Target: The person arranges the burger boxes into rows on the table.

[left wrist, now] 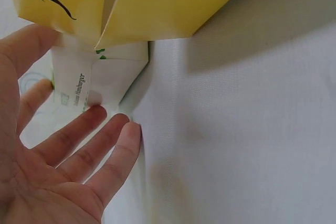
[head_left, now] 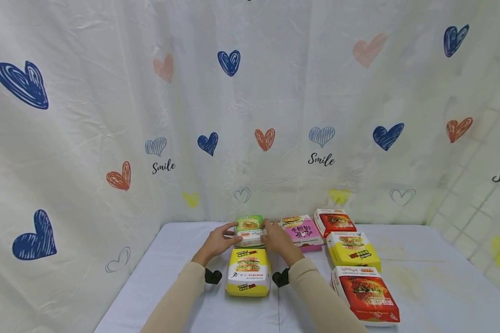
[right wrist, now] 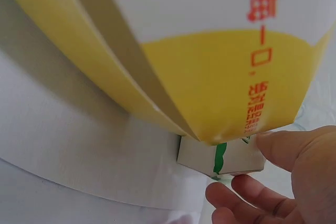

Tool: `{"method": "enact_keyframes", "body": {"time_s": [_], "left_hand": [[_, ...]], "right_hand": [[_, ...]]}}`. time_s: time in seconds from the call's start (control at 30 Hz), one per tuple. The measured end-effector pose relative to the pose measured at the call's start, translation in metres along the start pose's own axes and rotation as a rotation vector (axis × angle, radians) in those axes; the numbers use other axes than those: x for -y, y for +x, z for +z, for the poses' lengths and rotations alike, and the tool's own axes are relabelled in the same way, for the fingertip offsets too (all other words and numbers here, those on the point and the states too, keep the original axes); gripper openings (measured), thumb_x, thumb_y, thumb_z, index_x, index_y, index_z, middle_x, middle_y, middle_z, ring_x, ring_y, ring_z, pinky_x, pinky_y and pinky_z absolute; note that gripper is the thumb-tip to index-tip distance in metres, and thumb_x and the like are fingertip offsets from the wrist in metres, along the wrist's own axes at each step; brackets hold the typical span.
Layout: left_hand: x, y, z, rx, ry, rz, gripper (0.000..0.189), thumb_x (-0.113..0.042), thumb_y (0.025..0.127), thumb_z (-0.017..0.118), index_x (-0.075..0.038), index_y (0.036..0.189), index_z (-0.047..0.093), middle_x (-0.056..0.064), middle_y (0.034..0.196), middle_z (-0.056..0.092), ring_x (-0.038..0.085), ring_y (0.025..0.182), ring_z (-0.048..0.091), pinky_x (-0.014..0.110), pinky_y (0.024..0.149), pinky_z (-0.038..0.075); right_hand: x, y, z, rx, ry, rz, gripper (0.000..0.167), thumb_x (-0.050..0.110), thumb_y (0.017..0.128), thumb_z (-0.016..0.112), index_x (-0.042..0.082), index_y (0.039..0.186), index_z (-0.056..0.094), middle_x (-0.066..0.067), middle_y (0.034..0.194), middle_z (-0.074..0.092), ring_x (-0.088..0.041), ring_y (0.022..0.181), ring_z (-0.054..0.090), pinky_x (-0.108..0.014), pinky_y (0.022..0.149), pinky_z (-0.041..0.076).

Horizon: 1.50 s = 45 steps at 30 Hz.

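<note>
A small green-and-white burger box (head_left: 250, 236) sits at the back of the table, between both hands. My left hand (head_left: 218, 241) holds its left side, thumb at the near end and index finger towards the far end. On its right side, my right hand (head_left: 276, 236) holds it the same way. In the right wrist view, the thumb and fingers meet the white end of the box (right wrist: 241, 158). A yellow-and-white burger box (head_left: 248, 273) lies just in front, between the forearms, and hides part of the green-and-white box in both wrist views.
To the right of the hands is a pink burger box (head_left: 302, 231). Beyond it, a red burger box (head_left: 336, 222), a yellow burger box (head_left: 354, 249) and a larger red burger box (head_left: 366, 296) form a column. A white curtain with hearts (head_left: 250, 175) hangs behind the white table (head_left: 433, 286).
</note>
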<state>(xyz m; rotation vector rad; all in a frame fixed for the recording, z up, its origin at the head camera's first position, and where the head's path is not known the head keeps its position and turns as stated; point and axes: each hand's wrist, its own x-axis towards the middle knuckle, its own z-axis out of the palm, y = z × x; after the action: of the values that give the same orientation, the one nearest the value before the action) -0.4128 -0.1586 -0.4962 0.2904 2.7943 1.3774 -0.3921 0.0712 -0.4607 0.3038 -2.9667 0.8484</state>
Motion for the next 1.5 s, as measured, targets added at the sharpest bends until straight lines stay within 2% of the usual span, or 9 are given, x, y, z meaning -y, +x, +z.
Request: {"method": "enact_keyframes", "body": {"time_s": [0.33, 0.5, 0.93, 1.1, 1.2, 1.27, 1.33, 1.43, 1.5], "left_hand": [[0.004, 0.002, 0.002, -0.014, 0.007, -0.017, 0.06, -0.047, 0.094, 0.071, -0.033, 0.149, 0.053, 0.011, 0.133, 0.067, 0.027, 0.118, 0.066, 0.043, 0.089, 0.058], [0.004, 0.002, 0.002, -0.027, 0.003, -0.002, 0.058, -0.045, 0.095, 0.07, -0.03, 0.149, 0.054, 0.013, 0.132, 0.067, 0.027, 0.116, 0.066, 0.042, 0.087, 0.059], [0.003, -0.001, 0.004, -0.036, -0.013, -0.011, 0.059, -0.048, 0.097, 0.067, -0.031, 0.151, 0.05, 0.013, 0.136, 0.065, 0.03, 0.122, 0.064, 0.047, 0.093, 0.057], [0.004, 0.0, 0.004, -0.045, -0.033, -0.018, 0.066, -0.051, 0.095, 0.068, -0.028, 0.153, 0.046, 0.015, 0.137, 0.063, 0.029, 0.117, 0.066, 0.042, 0.087, 0.059], [0.002, 0.0, 0.003, -0.052, -0.067, -0.014, 0.067, -0.05, 0.096, 0.067, -0.026, 0.154, 0.045, 0.018, 0.141, 0.06, 0.032, 0.118, 0.066, 0.042, 0.085, 0.06], [-0.003, -0.001, 0.003, -0.081, -0.077, 0.002, 0.065, -0.046, 0.097, 0.067, -0.024, 0.154, 0.045, 0.02, 0.145, 0.057, 0.036, 0.121, 0.064, 0.046, 0.088, 0.059], [-0.011, -0.001, 0.003, -0.137, -0.063, 0.023, 0.062, -0.041, 0.098, 0.067, -0.022, 0.153, 0.045, 0.02, 0.148, 0.054, 0.038, 0.125, 0.062, 0.05, 0.093, 0.057], [-0.028, 0.001, 0.001, -0.232, -0.037, 0.077, 0.056, -0.033, 0.099, 0.067, -0.017, 0.149, 0.049, 0.021, 0.149, 0.053, 0.041, 0.128, 0.059, 0.056, 0.1, 0.052], [-0.042, 0.002, -0.001, -0.268, -0.017, 0.117, 0.051, -0.03, 0.099, 0.067, -0.015, 0.145, 0.052, 0.021, 0.148, 0.054, 0.041, 0.129, 0.058, 0.057, 0.102, 0.05]], "right_hand": [[-0.001, 0.0, 0.002, -0.006, -0.002, -0.036, 0.032, 0.022, 0.102, 0.063, 0.014, 0.131, 0.055, -0.014, 0.115, 0.058, -0.024, 0.09, 0.055, -0.041, 0.076, 0.049], [0.0, -0.001, 0.001, -0.007, 0.008, -0.04, 0.032, 0.021, 0.102, 0.063, 0.013, 0.132, 0.055, -0.012, 0.111, 0.059, -0.023, 0.088, 0.055, -0.04, 0.077, 0.049], [-0.001, -0.008, 0.001, -0.004, 0.028, -0.052, 0.037, 0.023, 0.101, 0.063, 0.014, 0.136, 0.054, -0.016, 0.121, 0.057, -0.023, 0.088, 0.057, -0.04, 0.074, 0.051], [0.002, -0.014, -0.003, -0.011, 0.033, -0.039, 0.04, 0.024, 0.101, 0.064, 0.014, 0.138, 0.054, -0.017, 0.125, 0.056, -0.023, 0.087, 0.056, -0.038, 0.07, 0.049], [0.004, -0.017, -0.007, -0.022, 0.038, -0.037, 0.042, 0.026, 0.1, 0.065, 0.014, 0.14, 0.054, -0.015, 0.125, 0.058, -0.023, 0.09, 0.057, -0.037, 0.072, 0.051], [0.004, -0.018, -0.011, -0.039, 0.04, -0.044, 0.043, 0.027, 0.1, 0.065, 0.013, 0.139, 0.054, -0.014, 0.122, 0.06, -0.023, 0.091, 0.058, -0.038, 0.073, 0.052], [0.003, -0.019, -0.016, -0.057, 0.047, -0.05, 0.043, 0.027, 0.1, 0.066, 0.013, 0.139, 0.054, -0.013, 0.121, 0.061, -0.022, 0.094, 0.059, -0.039, 0.076, 0.055], [-0.001, -0.018, -0.028, -0.079, 0.063, -0.041, 0.042, 0.027, 0.1, 0.067, 0.012, 0.137, 0.056, -0.012, 0.12, 0.062, -0.024, 0.096, 0.062, -0.042, 0.082, 0.057], [-0.004, -0.017, -0.038, -0.088, 0.074, -0.024, 0.042, 0.028, 0.1, 0.067, 0.012, 0.137, 0.056, -0.012, 0.121, 0.062, -0.025, 0.098, 0.063, -0.044, 0.086, 0.058]]}}
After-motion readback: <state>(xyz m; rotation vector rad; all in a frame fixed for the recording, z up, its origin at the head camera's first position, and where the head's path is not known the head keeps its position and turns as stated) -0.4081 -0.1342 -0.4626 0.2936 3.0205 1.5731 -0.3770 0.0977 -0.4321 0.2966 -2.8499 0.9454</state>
